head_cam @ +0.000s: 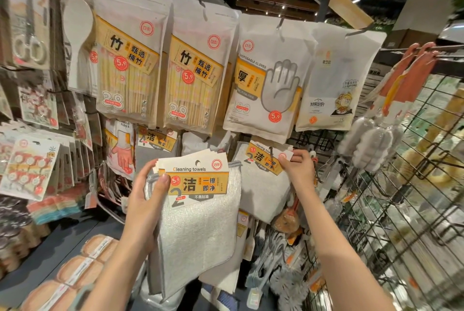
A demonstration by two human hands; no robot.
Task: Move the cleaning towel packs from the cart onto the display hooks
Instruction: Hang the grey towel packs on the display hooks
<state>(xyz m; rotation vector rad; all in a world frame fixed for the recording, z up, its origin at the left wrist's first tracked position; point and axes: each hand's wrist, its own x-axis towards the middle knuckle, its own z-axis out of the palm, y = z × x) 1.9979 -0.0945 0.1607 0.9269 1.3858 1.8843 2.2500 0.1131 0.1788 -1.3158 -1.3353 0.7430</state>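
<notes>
The white cleaning towel packs (200,230) are coarse, nubbly woven cloth under smooth matt paper header cards (198,180). The bamboo chopstick pouches (128,59) look like semi-glossy plastic film. The black grid display rack (406,210) is thin painted metal wire.

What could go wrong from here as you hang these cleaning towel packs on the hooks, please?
1. The left hand holds a fanned stack of packs by one edge; some could slip from that grip.
2. The right hand pinches only the card corner of the tilted pack at the hook, so it may miss the hook or tear.
3. The brushes hanging close below could be knocked.
</notes>
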